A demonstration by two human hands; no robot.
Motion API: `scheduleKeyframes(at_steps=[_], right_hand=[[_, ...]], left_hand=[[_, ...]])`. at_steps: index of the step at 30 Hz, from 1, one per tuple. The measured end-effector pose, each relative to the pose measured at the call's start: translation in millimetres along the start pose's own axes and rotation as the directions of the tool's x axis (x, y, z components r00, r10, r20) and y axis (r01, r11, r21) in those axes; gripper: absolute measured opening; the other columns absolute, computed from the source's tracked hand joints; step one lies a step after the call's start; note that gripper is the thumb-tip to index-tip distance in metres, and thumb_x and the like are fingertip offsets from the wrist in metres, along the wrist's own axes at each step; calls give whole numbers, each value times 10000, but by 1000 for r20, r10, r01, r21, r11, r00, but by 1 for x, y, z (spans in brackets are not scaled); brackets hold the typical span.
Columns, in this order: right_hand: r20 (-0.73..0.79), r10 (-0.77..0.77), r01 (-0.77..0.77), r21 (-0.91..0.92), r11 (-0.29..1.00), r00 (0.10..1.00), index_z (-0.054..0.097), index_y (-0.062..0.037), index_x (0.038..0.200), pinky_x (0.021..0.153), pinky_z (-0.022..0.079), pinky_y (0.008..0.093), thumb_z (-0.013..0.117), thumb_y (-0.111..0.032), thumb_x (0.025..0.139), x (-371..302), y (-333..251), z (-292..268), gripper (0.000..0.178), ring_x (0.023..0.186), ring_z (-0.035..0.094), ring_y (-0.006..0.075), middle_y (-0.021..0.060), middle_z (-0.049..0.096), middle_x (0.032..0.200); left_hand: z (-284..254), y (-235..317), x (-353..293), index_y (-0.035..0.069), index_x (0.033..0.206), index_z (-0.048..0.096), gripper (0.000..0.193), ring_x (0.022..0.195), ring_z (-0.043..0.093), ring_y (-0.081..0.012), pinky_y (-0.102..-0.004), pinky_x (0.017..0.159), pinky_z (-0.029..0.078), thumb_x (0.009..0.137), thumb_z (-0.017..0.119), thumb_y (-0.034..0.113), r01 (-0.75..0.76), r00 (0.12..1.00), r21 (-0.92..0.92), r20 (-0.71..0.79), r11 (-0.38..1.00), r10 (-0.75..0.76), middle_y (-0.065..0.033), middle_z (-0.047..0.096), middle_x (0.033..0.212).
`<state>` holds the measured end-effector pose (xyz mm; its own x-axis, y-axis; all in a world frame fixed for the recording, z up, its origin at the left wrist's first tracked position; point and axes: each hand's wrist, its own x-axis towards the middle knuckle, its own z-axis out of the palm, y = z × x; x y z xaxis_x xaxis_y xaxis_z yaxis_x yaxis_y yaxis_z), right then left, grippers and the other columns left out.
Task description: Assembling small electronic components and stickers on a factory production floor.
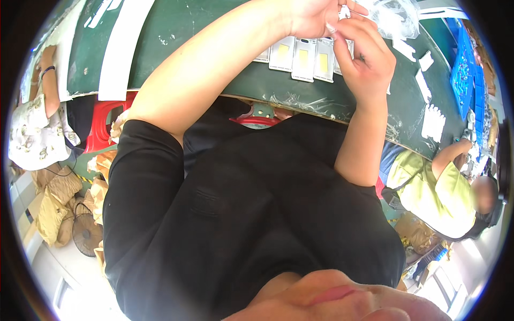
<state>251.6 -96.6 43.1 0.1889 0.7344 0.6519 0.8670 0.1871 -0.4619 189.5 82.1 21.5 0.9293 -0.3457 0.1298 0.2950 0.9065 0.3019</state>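
At the top edge, my left hand (313, 18) and my right hand (367, 53) meet over the green table. The fingertips of both are bent together around something small and whitish (344, 12), too small and too covered to name. The upper frame edge cuts off part of my left hand. Under and beside my hands lies a row of flat silver-grey packs (303, 59), each with a pale yellow rectangle. My right hand hides part of the row's right end. A crumpled clear plastic bag (396, 18) lies just beyond my right hand.
White strips (423, 85) and a stack of white pieces (433, 123) lie right on the green table (214, 43). A long white strip (126, 48) crosses its left side. Co-workers sit left (40, 134) and right (428, 187). Blue trays (463, 75) stand far right.
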Motion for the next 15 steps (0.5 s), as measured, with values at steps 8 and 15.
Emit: scheduleKeyframes(at_steps=[8,15], right_hand=[[-13,-192,191,-35,981,981,786,-45,980,755,555,269,796,69,757,5,2,4,250,902,701,167,55,735,982],[-95,-20,14,-67,998,995,784,-52,952,530,399,223,872,-15,746,6,-4,5,227,615,542,64,27,743,998]], left_hand=[[22,-11,7,-4,1044,575,408,996,690,-328,-461,951,546,1046,357,341,-214,851,207,-441,955,286,-210,684,1073],[28,-10,6,-12,1089,549,409,1009,691,-335,-471,955,540,1048,360,348,-268,847,244,-401,932,348,-217,684,1085]])
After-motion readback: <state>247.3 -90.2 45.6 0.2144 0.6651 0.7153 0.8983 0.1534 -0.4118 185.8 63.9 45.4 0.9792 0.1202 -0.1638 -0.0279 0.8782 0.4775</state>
